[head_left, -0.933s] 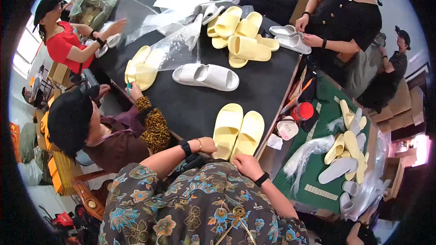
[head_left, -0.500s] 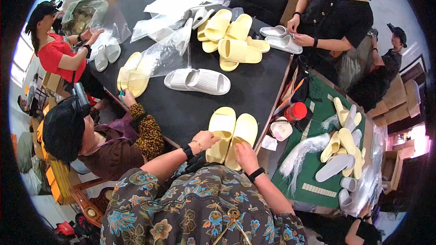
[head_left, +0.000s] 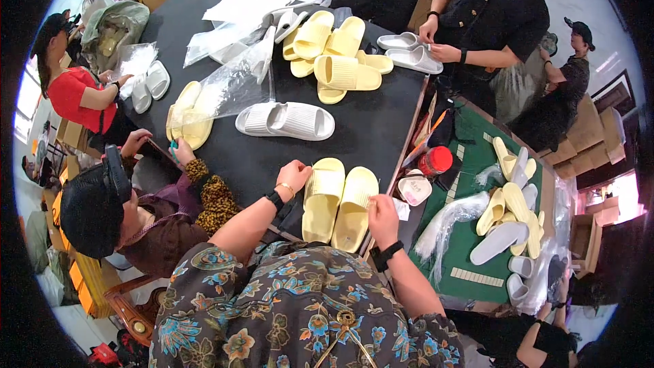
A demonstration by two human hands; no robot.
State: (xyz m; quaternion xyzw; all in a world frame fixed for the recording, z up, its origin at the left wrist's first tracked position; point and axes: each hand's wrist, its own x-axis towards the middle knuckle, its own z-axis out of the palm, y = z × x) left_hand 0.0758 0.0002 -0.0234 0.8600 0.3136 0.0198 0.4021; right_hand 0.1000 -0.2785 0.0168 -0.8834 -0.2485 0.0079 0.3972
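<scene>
Pair of pale yellow foam slippers (head_left: 338, 203) lies side by side at the near edge of the black tabletop (head_left: 259, 157), aligned but apparently not yet bagged. Left hand (head_left: 294, 176), fingers loosely curled, touches the left slipper; right hand (head_left: 383, 212) pinches the right slipper's edge.

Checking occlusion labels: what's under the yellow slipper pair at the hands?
The black table. Yellow slippers lie soles down, side by side; left hand and right hand touch them. Beneath them stays hidden.
</scene>
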